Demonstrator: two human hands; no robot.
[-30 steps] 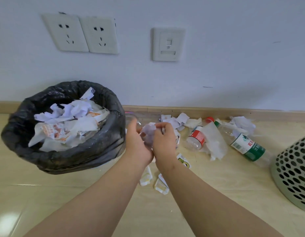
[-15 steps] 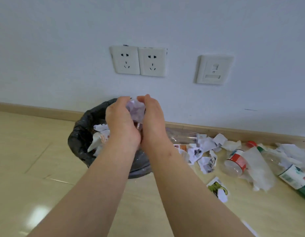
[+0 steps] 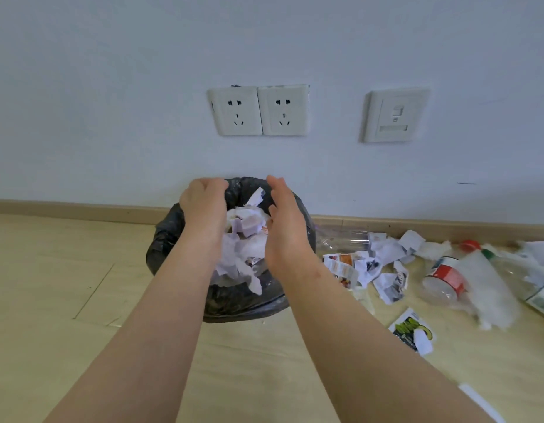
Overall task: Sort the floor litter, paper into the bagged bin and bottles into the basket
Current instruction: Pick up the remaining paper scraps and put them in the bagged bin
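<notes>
The bin lined with a black bag (image 3: 167, 239) stands by the wall, filled with crumpled white paper (image 3: 243, 239). My left hand (image 3: 203, 209) and my right hand (image 3: 284, 227) hover over its mouth, apart from each other, fingers spread, holding nothing. A pale crumpled scrap (image 3: 249, 222) lies on the pile between them. Torn paper pieces (image 3: 374, 264) litter the floor right of the bin. A clear bottle with a red label (image 3: 444, 279) lies there, and a green-labelled bottle (image 3: 539, 296) sits at the right edge. The basket is out of view.
White tissue (image 3: 490, 288) drapes over the bottles. A printed green scrap (image 3: 412, 331) lies on the wooden floor nearer me. A crushed clear bottle (image 3: 340, 236) rests against the skirting board. Two sockets (image 3: 260, 111) and a switch plate (image 3: 394, 116) are on the wall.
Both hands carried a wad of paper from the floor up over the bin, then parted and let it drop onto the pile. The view has swung left.
</notes>
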